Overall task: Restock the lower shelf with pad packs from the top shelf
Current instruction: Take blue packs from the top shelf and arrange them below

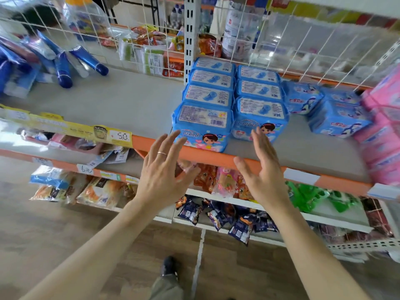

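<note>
Looking, from the head view, at two rows of blue pad packs (208, 95) sitting side by side on a grey shelf (129, 105) with an orange front edge. Counting four packs in the left row and three in the right row. Shining in soft blue wrap, each with a white label on top. Showing a cartoon girl with dark hair on the front left pack (202, 126) and on the front right pack (260, 122). Lying with long sides going left to right, rows running from the front edge back to the wire grid (303, 40). Facing the girl pictures out to the front.

Reaching up with the left hand (160, 169) and the right hand (264, 167), both spread wide and holding nothing. Hovering with fingertips right at the front packs; too hard to tell if touching. Hiding a bit of the front right pack behind the right fingers. Blurring other blue packs (337, 118) and pink packs (383, 135) at the right, the pink ones cut off by the edge.
</note>
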